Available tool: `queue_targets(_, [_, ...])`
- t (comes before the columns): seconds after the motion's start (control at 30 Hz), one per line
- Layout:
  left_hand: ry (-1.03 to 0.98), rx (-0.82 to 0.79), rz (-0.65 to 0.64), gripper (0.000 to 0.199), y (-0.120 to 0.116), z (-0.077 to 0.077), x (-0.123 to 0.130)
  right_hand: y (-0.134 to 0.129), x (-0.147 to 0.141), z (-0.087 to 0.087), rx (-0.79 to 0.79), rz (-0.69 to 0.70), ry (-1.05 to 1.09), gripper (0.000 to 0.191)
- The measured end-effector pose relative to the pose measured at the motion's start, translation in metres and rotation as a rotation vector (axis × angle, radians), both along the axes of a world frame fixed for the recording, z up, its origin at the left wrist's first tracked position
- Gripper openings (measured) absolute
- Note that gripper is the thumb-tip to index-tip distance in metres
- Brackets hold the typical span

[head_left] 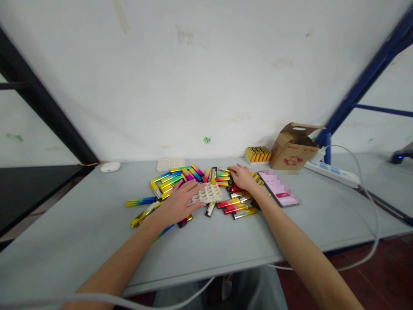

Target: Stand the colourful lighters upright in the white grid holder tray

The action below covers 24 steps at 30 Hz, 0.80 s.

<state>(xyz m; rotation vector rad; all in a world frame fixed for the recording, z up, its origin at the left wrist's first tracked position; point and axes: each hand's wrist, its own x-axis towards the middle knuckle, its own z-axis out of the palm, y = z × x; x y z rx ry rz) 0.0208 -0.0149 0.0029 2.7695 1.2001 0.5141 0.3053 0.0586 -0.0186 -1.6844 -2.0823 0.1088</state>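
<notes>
My left hand [182,201] holds a cream tray [209,193] with rows of square holes, fingers along its back and thumb along its front. A lighter [214,174] with a dark top stands at the tray's back edge. My right hand [242,176] is just right of the tray, fingers bent down over the pile, with a silver-ended lighter [223,169] at its fingertips. Shiny lighters in red and yellow [229,203] lie below and around this hand. More lighters in yellow, green and blue [171,183] lie beyond and beside my left hand, which partly covers them.
Another cream tray [171,164] lies by the wall. At the back right are a filled block of yellow-orange lighters [258,155] and an open cardboard box [292,148]. A phone [279,189], a power strip [334,172] and a white case [110,167] also lie on the table.
</notes>
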Motion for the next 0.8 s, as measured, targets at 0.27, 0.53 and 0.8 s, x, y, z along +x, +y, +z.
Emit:
queue_targets(0.27, [-0.019, 0.012, -0.036, 0.051, 0.0008, 0.0006, 0.0002, -0.0003, -0.0045, 0.0063, 0.030, -0.054, 0.052, 0.030])
queue_targets(0.53, [0.019, 0.028, -0.022, 0.050, -0.0004, -0.0027, 0.0024, -0.0013, -0.0057, 0.0053, -0.028, -0.104, -0.038, 0.035])
queue_targets(0.8, [-0.011, 0.040, -0.015, 0.049, 0.0005, -0.0045, 0.0013, 0.0004, -0.0094, 0.0001, -0.004, -0.234, -0.059, 0.031])
